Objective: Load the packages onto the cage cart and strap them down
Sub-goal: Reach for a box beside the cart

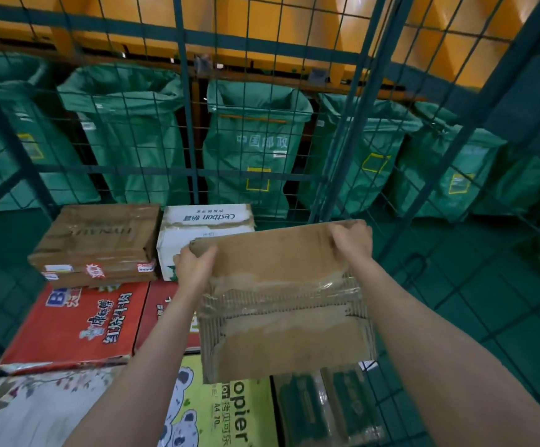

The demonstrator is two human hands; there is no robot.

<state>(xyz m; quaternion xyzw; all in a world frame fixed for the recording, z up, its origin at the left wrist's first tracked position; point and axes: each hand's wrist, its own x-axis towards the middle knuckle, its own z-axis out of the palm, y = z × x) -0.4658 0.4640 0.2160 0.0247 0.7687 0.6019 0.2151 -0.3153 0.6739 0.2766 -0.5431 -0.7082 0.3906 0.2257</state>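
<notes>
A worn, tape-scuffed cardboard box (281,285) hangs at centre frame, gripped at its far corners by both hands: the left hand (194,267) and right hand (352,240) curl their fingers over its top edge. Below it, inside the green wire cage cart (185,124), lie a brown taped box (97,243), a white Cestbon carton (204,227) and a red carton (78,324). Green mail sacks (252,146) line the upper frame beyond the mesh.
</notes>
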